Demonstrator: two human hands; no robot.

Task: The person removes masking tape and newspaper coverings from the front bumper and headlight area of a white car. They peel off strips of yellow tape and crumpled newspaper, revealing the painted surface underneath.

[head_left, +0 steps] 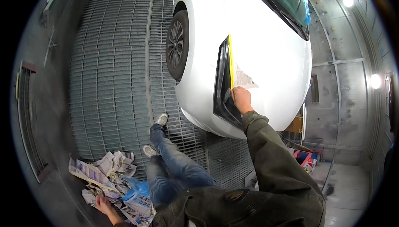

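A white car (pixel 266 23) stands in front of me, its dark headlight (pixel 222 75) edged by a strip of yellow masking tape (pixel 231 56). My right hand (pixel 242 99) is closed in a pinch at the tape's lower end, beside the headlight. Next to these fingers a torn piece of newspaper (pixel 244 78) lies on the white bodywork. Far out to the left, my left hand (pixel 103 203) hangs over a heap of crumpled newspaper (pixel 109 175), its fingers apart. One sheet in the heap has a yellow taped edge, and blue plastic (pixel 136 187) is mixed in.
Metal floor grating (pixel 112 69) runs beneath the car and my feet. A front wheel (pixel 177 44) shows on the car's side. Grey wall panels with lamps (pixel 375 81) rise at right, near a brown box (pixel 295 124) and a red-and-blue item (pixel 306 159).
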